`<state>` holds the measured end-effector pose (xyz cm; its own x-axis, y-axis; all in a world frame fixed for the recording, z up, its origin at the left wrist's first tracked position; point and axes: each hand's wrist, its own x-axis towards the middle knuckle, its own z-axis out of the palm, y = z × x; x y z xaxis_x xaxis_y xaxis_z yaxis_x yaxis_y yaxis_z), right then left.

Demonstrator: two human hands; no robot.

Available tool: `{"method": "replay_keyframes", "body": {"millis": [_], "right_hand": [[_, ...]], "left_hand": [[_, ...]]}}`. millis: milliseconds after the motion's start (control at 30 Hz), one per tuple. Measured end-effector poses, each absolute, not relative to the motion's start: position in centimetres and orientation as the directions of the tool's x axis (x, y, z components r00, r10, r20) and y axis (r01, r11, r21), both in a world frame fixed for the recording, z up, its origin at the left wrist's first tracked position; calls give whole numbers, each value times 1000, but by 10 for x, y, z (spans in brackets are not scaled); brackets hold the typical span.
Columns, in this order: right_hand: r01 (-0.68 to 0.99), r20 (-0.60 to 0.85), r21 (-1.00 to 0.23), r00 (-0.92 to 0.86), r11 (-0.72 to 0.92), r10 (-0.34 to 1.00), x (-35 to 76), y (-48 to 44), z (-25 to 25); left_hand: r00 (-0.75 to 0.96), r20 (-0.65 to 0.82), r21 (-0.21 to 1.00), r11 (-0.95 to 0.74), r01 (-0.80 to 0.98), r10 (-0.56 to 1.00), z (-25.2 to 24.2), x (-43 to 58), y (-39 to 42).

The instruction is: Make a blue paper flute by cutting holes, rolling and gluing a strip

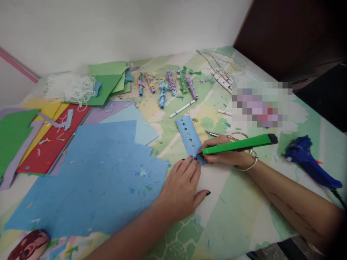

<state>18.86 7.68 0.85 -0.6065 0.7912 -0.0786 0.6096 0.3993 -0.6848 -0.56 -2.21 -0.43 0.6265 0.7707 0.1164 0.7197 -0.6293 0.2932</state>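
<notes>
A light blue paper strip (pixel 188 135) with several round holes lies on the green patterned table cover (pixel 238 213). My left hand (pixel 182 187) rests flat beside it, fingers spread, fingertips pressing the strip's near end. My right hand (pixel 226 151) is closed around a green craft knife (pixel 240 143), its tip touching the strip's near end by my left fingertips. A bangle sits on my right wrist.
Gold-handled scissors (pixel 230 136) lie behind my right hand. A blue glue gun (pixel 309 160) lies at right. Large blue sheets (pixel 103 177), red, yellow and green paper (pixel 54 137) cover the left. Rolled paper pieces (pixel 170 85), markers (pixel 183 108) and white string (pixel 69 86) sit farther back.
</notes>
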Motion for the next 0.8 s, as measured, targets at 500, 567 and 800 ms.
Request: {"method": "replay_keyframes", "body": {"millis": [500, 567, 800], "right_hand": [[612, -39, -659, -608, 437, 793, 189, 75, 5], [619, -40, -650, -606, 440, 794, 189, 76, 4], [594, -54, -680, -625, 430, 779, 188, 76, 6]], "left_hand": [[623, 95, 333, -615, 715, 776, -2, -5, -25], [624, 89, 333, -613, 716, 777, -2, -5, -25], [621, 85, 348, -607, 714, 779, -3, -5, -23]]}}
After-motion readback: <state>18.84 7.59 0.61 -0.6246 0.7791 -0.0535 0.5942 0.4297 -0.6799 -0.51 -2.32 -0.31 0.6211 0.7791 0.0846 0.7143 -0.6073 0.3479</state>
